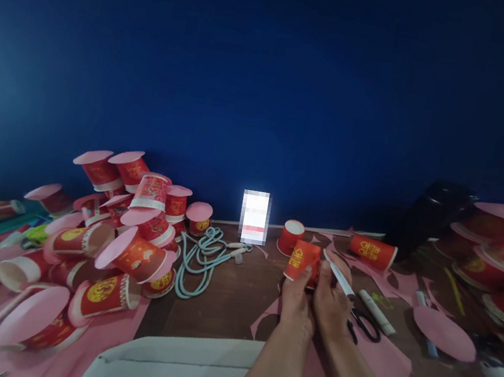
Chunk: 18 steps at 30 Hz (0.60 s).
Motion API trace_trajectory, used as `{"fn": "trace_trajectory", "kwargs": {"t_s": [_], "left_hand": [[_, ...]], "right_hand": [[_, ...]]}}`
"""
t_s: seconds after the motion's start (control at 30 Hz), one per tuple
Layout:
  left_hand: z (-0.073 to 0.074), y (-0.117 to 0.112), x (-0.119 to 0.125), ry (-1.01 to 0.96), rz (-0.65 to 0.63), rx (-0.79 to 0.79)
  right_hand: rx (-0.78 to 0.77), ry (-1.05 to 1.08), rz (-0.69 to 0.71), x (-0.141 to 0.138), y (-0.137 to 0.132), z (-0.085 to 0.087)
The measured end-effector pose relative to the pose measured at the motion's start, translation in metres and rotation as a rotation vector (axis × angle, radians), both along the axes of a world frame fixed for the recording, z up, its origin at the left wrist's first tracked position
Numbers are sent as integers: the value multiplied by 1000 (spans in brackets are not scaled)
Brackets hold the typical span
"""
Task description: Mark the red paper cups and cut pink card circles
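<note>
My left hand (296,294) is closed around a red paper cup (302,260) with yellow characters, tilted above the brown table. Close against it, my right hand (329,299) is closed on a slim white, pointed tool (340,280) whose exact kind I cannot make out. The right fingertips are partly hidden beside the cup. Just behind the held cup stands another red paper cup (290,238). Dark-handled scissors (365,325) lie to the right of my right wrist, partly on pink paper (389,366).
Red paper cups with pink discs (129,252) are heaped at left; more cups (502,266) are stacked at right. A pale blue cable (194,268) lies coiled beside a bright, blurred-out screen (254,217). Further right are a lying cup (372,252), a white tube (376,311) and pink scraps.
</note>
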<state>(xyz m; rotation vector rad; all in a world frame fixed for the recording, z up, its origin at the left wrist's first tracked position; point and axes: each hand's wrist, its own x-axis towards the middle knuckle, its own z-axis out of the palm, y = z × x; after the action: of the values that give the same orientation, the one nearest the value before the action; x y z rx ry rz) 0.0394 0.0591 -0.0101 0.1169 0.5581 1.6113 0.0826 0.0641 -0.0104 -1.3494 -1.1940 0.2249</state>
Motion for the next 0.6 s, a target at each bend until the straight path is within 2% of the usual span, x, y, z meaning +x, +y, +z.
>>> {"fn": "trace_trajectory", "kwargs": {"t_s": [0.2,0.33,0.43,0.6], "left_hand": [[-6,-4,8,11,-28,39],[-4,-8,10,9,-70,57],[0,-9,6,9,-78,7],[7,-6,-3,1,-9,-37]], "right_hand": [[-88,-34,-18,5,-4,2],[-13,-56,-37,8,-3,2],[74,-142,-44,9,-1,-1],[177,-200,-11,9,2,-4]]}}
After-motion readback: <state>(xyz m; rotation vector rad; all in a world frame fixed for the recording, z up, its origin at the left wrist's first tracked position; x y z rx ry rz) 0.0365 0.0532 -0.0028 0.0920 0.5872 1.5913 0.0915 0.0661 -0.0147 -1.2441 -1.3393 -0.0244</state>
